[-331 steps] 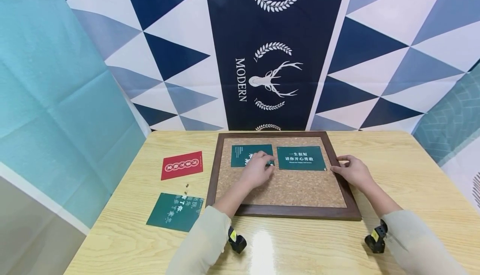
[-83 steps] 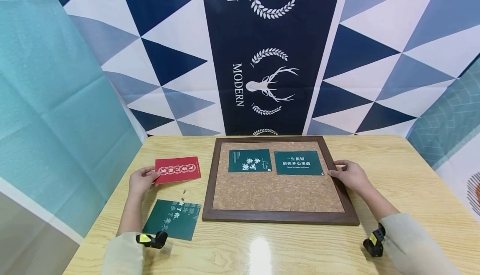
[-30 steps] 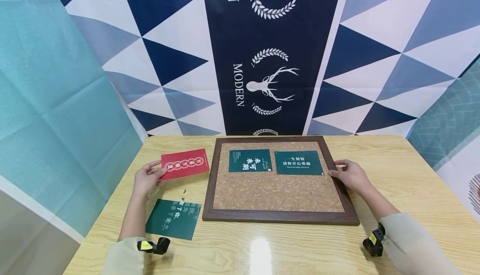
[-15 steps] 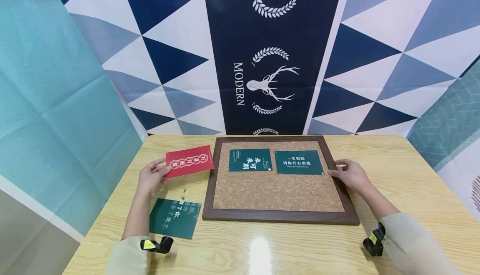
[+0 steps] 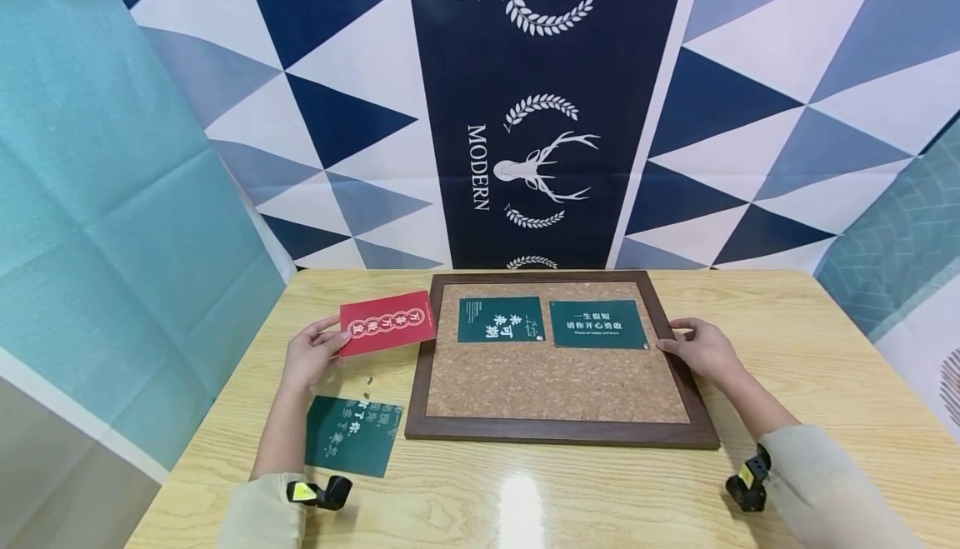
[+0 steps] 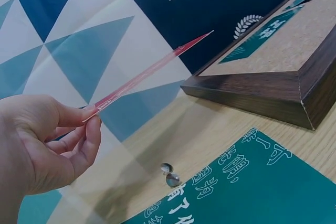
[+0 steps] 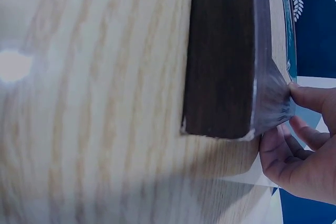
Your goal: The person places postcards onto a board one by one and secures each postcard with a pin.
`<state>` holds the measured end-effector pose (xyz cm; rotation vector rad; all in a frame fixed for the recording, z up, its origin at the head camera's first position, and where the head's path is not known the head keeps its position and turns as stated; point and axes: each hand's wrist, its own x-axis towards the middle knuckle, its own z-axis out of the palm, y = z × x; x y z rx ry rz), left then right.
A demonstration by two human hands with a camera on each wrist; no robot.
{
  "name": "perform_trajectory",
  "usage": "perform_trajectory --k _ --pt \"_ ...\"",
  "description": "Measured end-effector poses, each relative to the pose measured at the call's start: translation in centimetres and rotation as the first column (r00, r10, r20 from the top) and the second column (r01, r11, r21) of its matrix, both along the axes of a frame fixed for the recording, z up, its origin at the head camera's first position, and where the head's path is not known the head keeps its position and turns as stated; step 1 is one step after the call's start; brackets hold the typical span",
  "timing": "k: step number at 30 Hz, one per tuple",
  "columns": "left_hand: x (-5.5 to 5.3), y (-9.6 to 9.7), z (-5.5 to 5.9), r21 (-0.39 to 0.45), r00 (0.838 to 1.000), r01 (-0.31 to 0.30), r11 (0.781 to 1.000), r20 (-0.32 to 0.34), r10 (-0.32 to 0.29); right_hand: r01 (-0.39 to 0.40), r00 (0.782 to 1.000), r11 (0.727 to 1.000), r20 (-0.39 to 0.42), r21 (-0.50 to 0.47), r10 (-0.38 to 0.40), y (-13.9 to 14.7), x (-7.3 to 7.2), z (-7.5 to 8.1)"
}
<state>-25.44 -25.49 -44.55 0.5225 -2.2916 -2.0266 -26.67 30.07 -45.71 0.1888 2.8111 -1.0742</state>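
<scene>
My left hand [image 5: 309, 356] pinches a red card [image 5: 387, 324] by its near left corner, thumb on top. The card is held up off the table, and its far edge overlaps the left side of the cork board [image 5: 555, 386]. In the left wrist view the red card [image 6: 152, 72] shows almost edge-on. My right hand [image 5: 701, 349] grips the board's dark wooden frame on the right side, thumb on top and fingers at the outer edge. Two green cards lie side by side on the cork: a left one [image 5: 480, 331] and a right one [image 5: 598, 324], each with a thumbtack at its lower right corner.
Two loose thumbtacks [image 6: 172, 180] lie on the wooden table [image 5: 600, 499], left of the board. Just nearer to me is another green card [image 5: 352, 439], partly behind my left forearm. A patterned cloth [image 5: 540, 49] hangs behind the table.
My left hand left the left green card on the board, took the red card from the table, and has carried it rightward to the frame's edge. The right hand keeps its place.
</scene>
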Motion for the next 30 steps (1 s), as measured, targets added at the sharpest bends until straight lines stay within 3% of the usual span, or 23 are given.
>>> perform_trajectory --k 17,30 --pt "0.2 0.9 0.6 -0.035 0.999 0.037 0.999 -0.015 -0.038 0.002 1.0 1.0 0.005 -0.007 -0.002 0.0 0.1 0.1" --pt "0.1 1.9 0.3 -0.04 0.997 0.072 0.997 -0.036 -0.073 0.006 1.0 1.0 -0.002 -0.002 -0.006 -0.1 0.0 0.0"
